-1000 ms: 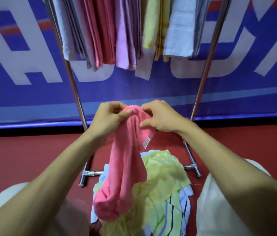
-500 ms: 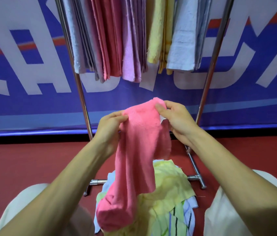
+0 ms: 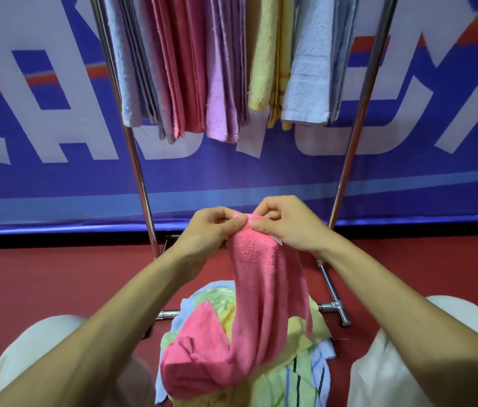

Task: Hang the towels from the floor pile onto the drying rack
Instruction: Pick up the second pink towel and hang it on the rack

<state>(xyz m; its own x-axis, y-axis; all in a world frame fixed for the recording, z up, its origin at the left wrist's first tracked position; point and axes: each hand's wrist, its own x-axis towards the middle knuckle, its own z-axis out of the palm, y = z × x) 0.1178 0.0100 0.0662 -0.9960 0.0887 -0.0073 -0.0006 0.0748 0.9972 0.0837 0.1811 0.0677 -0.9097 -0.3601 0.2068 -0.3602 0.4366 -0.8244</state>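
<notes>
Fingers of the left hand (image 3: 211,230) and right hand (image 3: 287,224) pinch the top edge of a pink terry towel (image 3: 261,304), its lower end draped on the floor pile of mixed towels (image 3: 296,374); beyond, a chrome-tube drying rack (image 3: 132,160) carries hung towels

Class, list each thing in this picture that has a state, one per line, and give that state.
Pink terry towel: held up by its top edge, lower end on the pile.
Left hand: pinching the towel's edge.
Right hand: pinching the towel's edge.
Floor pile of yellow and striped towels: heaped, unhung.
Chrome drying rack: upright, hung with towels.
</notes>
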